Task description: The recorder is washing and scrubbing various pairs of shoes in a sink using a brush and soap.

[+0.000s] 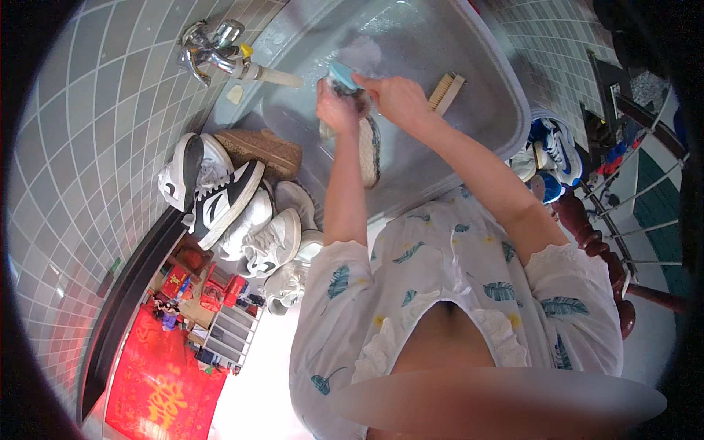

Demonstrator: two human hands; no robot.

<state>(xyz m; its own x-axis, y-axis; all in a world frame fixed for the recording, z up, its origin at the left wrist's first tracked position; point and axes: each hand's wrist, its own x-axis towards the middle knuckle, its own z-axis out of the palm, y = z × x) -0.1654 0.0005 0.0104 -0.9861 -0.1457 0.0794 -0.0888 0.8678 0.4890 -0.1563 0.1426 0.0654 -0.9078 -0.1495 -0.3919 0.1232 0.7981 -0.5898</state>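
Note:
Over a large grey sink (pixel 484 126), both my hands work close together. My right hand (pixel 401 102) grips a light-blue scrubbing brush (pixel 342 75), with fingers against its side. Beneath the brush, my left hand (pixel 336 113) is closed around a small dark-and-light item that looks like a shoe, mostly hidden by the hand and blurred. Below my hands a shoe with a pale sole and dark edging (pixel 369 157) lies in the sink, partly behind my left forearm. To the right, a wooden brush with pale bristles (pixel 446 93) rests on the basin floor.
A chrome tap (pixel 212 55) with a pale spout extension (pixel 275 77) juts over the left rim, near a soap piece (pixel 235 94). A brown shoe (pixel 264 151) and several white sneakers (pixel 269 242) crowd the left side. Blue-and-white shoes (pixel 558 148) stand right of the basin.

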